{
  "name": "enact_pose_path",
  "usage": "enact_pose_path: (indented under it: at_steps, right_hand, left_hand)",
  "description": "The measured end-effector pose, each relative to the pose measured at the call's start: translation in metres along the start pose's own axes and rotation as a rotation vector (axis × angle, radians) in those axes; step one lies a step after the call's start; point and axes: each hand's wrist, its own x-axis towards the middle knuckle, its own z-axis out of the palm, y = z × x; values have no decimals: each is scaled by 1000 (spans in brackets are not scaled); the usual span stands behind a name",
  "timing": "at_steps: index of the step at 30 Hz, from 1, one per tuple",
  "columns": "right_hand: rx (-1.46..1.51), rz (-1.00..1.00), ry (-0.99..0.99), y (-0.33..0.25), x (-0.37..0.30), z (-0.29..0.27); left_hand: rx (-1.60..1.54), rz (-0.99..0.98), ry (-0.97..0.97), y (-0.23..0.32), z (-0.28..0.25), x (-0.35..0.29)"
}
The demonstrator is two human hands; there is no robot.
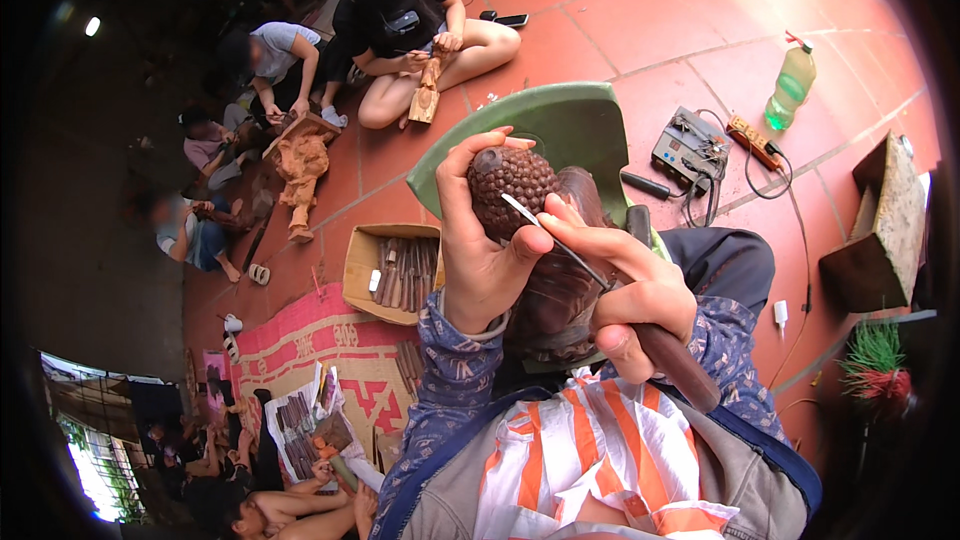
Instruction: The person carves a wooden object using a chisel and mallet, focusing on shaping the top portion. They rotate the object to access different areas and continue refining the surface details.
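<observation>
My left hand [478, 265] is wrapped round the side of a dark brown wooden carving [515, 175], whose rounded top is covered in small knobbly curls. The carving's smooth lower part [550, 305] shows between my forearms, partly hidden by my hands. In my right hand [640, 295] is a carving chisel [680, 365] with a thick dark wooden handle. Its thin metal blade points up and left, the bright tip over the knobbly surface beside my left fingers; whether it touches I cannot tell. A curved green plastic piece [585, 125] stands behind the carving.
A cardboard box [353, 275] of chisels sits left, by a red patterned mat [290, 335]. To the right are a grey electrical unit [690, 145], a power strip [752, 138], a green bottle [792, 85] and a wooden box [890, 230]. Several people carve wood at the left.
</observation>
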Motion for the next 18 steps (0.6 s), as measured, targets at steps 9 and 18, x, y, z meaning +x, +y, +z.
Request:
enact_pose_path:
  at_steps: [9, 18]
  right_hand:
    - [-132, -6, -32, 4, -3, 3]
    - [-178, 64, -17, -15, 7, 4]
  left_hand:
    - [-20, -33, -23, 5, 1, 0]
    - [10, 1, -31, 4, 0, -1]
